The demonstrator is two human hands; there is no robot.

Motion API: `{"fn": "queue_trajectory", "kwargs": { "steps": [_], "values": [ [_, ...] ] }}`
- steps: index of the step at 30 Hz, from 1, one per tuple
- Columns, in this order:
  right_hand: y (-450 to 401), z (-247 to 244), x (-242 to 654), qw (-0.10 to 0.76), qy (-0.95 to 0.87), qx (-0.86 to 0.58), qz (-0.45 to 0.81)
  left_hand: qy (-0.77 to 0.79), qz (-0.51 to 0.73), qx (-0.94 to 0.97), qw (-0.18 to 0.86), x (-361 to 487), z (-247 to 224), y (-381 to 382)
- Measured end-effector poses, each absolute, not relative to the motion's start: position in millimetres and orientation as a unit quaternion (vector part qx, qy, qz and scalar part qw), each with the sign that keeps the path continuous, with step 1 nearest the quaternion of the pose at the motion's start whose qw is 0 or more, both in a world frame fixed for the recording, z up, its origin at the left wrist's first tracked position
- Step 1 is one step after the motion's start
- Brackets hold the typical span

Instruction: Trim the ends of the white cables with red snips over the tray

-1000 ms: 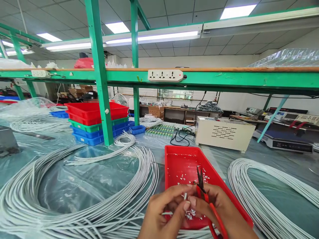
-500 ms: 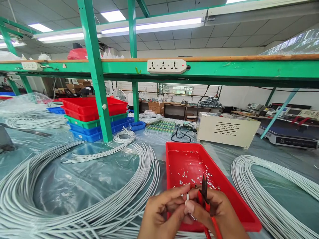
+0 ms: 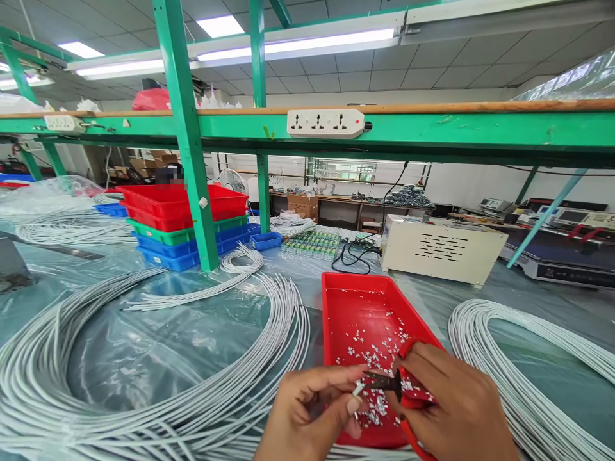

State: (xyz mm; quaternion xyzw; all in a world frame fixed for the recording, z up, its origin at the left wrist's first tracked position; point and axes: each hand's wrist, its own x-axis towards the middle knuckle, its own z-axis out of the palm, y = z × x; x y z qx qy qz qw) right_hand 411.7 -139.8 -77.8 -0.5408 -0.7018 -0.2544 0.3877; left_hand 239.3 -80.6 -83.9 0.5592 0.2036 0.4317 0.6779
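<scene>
Between the thumb and fingers of my left hand is the end of a white cable. My right hand is closed around the red handles of small cutting pliers. Their dark jaws point left and lie at the cable's tip; whether they touch it I cannot tell. Both hands are over the near part of a red tray, which holds many small white and silvery scraps.
A large coil of white cable lies left of the tray, another coil right. Behind are a beige metal box and stacked bins beside a green post. A shelf beam with a power strip crosses above.
The pliers have swung from pointing up to pointing left, with their jaws now at the cable end. My right hand has moved right, away from my left fingers, and wrapped the handles.
</scene>
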Motion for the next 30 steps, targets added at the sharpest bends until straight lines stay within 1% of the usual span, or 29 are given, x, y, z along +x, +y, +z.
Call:
{"fn": "queue_trajectory", "kwargs": {
  "steps": [4, 13, 18, 24, 30],
  "values": [
    [-140, -82, 409, 0.375, -0.703, -0.53, -0.29, 0.208, 0.426, 0.566, 0.675, 238, -82, -82],
    [-141, -80, 408, 0.354, -0.703, -0.531, -0.315, 0.215, 0.428, 0.552, 0.683, 238, -73, -84],
    [-141, -79, 408, 0.348, -0.707, -0.528, -0.318, 0.225, 0.419, 0.558, 0.68, 237, -68, -85],
    [-142, -77, 408, 0.335, -0.713, -0.525, -0.321, 0.218, 0.409, 0.526, 0.713, 236, -67, -85],
    [-143, -79, 410, 0.32, -0.715, -0.525, -0.332, 0.228, 0.401, 0.542, 0.703, 234, -66, -84]
  ]
}}
